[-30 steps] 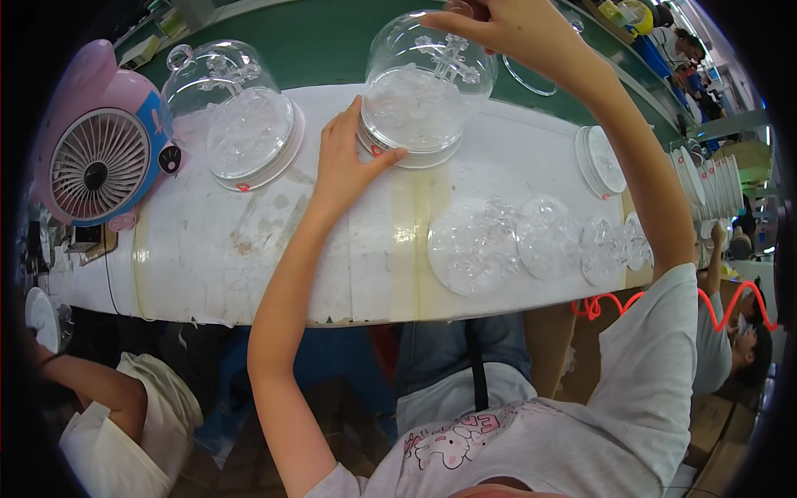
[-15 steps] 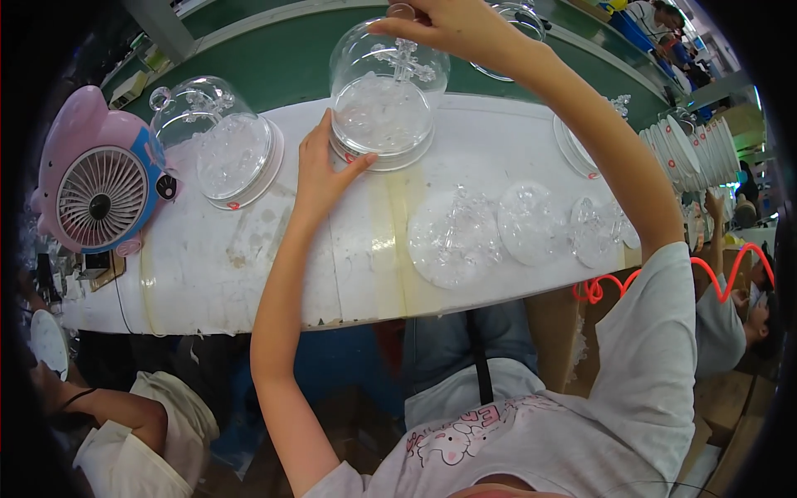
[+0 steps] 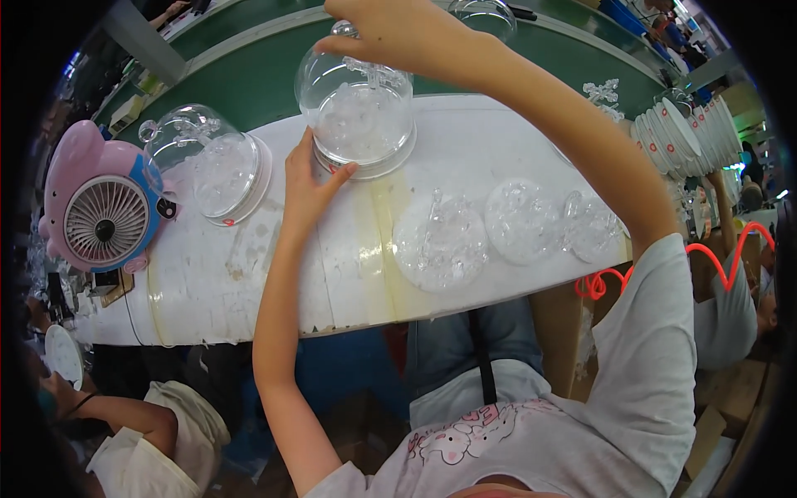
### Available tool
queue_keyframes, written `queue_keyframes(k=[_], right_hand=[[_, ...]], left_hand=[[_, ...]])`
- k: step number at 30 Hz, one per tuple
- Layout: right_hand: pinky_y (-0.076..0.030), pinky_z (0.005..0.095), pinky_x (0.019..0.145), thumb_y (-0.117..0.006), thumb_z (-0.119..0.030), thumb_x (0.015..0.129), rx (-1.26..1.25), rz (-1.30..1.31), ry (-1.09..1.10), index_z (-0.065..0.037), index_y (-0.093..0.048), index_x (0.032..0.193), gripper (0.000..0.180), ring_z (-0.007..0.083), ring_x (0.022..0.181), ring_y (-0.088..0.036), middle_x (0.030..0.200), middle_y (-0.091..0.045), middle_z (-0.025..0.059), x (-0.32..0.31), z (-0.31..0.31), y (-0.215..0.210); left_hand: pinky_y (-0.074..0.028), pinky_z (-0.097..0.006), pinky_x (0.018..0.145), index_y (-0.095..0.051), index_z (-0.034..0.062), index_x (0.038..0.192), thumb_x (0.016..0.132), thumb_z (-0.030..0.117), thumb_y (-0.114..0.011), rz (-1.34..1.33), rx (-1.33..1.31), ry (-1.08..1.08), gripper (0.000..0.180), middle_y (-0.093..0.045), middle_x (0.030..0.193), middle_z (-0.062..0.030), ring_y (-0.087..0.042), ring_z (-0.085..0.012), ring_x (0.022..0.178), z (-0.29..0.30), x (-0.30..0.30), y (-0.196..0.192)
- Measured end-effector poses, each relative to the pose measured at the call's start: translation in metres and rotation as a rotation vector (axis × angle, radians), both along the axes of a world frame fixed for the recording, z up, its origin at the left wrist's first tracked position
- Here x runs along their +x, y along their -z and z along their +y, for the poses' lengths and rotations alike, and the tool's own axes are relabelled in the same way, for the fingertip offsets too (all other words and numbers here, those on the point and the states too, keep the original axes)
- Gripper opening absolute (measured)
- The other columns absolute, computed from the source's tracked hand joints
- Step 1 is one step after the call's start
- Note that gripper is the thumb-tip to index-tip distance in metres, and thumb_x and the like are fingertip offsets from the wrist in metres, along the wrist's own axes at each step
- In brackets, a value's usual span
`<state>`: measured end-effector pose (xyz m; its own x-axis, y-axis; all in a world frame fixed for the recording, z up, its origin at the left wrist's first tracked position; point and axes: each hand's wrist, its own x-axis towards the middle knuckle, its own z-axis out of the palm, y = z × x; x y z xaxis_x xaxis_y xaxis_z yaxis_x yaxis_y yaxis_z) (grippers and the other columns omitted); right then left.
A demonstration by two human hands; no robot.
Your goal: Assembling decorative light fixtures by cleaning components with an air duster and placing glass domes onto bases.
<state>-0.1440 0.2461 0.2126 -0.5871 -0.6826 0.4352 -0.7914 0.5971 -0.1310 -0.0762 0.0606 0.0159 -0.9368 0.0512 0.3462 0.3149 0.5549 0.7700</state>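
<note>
A clear dome cover with a round knob on top stands over a white round base, with a clear cross-shaped ornament and crystal-like pieces inside. My right hand is at the top, fingers closed round the knob, which they partly hide. Lower down, my left hand grips the near left side of the base, thumb along its front rim and fingers on its left side. To the left, a second clear dome sits over a similar white base. Several clear decorated discs lie to my right.
A pink and blue fan stands at the table's left end. White round bases are stacked at the far right, near a coiled red hose. Behind the white table runs a green surface. Another person sits at lower left.
The whole view has shifted a little, so the dome and both hands appear further left. My hands keep their places on the knob and base.
</note>
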Motion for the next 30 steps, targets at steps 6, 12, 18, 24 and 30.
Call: queue_keyframes(k=[6,12,18,24,30], right_hand=[[-0.045,0.0450,0.069,-0.056,-0.027,0.079,-0.166,0.043,0.003,0.003,-0.055,0.086,0.031,0.0395,0.076,-0.057,0.074,-0.058,0.0248,0.006,0.001,0.005],[-0.045,0.0447,0.069,-0.055,-0.026,0.081,-0.183,-0.064,0.094,0.005,-0.056,0.086,0.031,0.0394,0.078,-0.057,0.076,-0.059,0.0235,0.005,0.000,0.005],[-0.047,0.0418,0.071,-0.053,-0.031,0.083,0.078,0.183,0.294,0.006,-0.053,0.098,0.040,0.0395,0.081,-0.057,0.087,-0.058,0.0266,0.025,0.001,0.002],[-0.045,0.0366,0.070,-0.060,-0.057,0.072,-0.223,-0.449,0.296,0.002,-0.052,0.102,0.067,0.0296,0.079,-0.058,0.088,-0.059,0.0187,0.011,0.030,-0.006],[-0.043,0.0375,0.089,-0.059,-0.055,0.077,-0.245,-0.244,0.095,-0.017,-0.047,0.127,0.064,0.0266,0.109,-0.053,0.117,-0.056,0.0121,-0.005,0.041,0.045]], left_hand=[[-0.029,-0.040,0.100,-0.032,-0.0062,0.131,0.067,0.042,-0.073,-0.032,-0.004,0.024,0.090,-0.042,0.127,-0.0227,-0.035,-0.0346,0.119,0.000,-0.001,-0.004],[-0.029,-0.040,0.100,-0.032,-0.0051,0.131,0.068,0.041,-0.073,-0.033,-0.020,-0.019,0.089,-0.040,0.128,-0.0228,-0.035,-0.0343,0.120,-0.003,0.001,0.000],[-0.030,-0.040,0.100,-0.031,-0.0058,0.132,0.068,0.040,-0.074,-0.016,-0.041,0.020,0.089,-0.041,0.127,-0.0227,-0.037,-0.0343,0.119,-0.002,0.000,-0.003],[-0.029,-0.039,0.101,-0.035,-0.0026,0.131,0.068,0.041,-0.073,0.000,0.074,0.066,0.085,-0.038,0.132,-0.0233,-0.034,-0.0343,0.123,-0.002,-0.001,-0.004],[-0.029,-0.042,0.101,-0.041,-0.0004,0.128,0.068,0.044,-0.072,0.105,-0.249,-0.070,0.080,-0.042,0.129,-0.0240,-0.036,-0.0375,0.122,-0.004,0.003,-0.008]])
